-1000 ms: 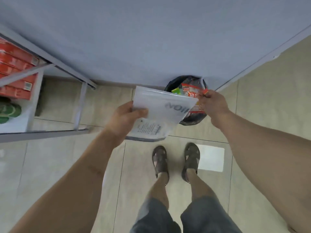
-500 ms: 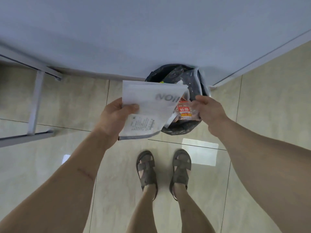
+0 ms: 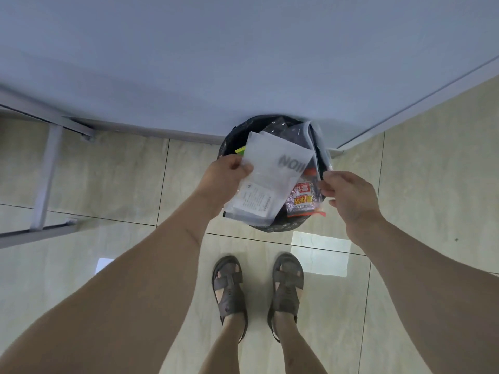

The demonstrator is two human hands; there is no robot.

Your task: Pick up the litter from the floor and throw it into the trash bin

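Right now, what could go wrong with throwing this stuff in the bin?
1. The white mailer bag in the left hand is wide and partly overhangs the trash bin near rim, so it might slide out onto the floor.
2. The snack wrapper also sits at the near edge and could tip out.
3. The bin looks full, so litter may not sink in.

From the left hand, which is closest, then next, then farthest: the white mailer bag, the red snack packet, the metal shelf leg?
1. white mailer bag: pinched in the left hand, over the bin.
2. red snack packet: to the hand's right, at the bin's near edge.
3. metal shelf leg: far off to the left, standing on the floor.
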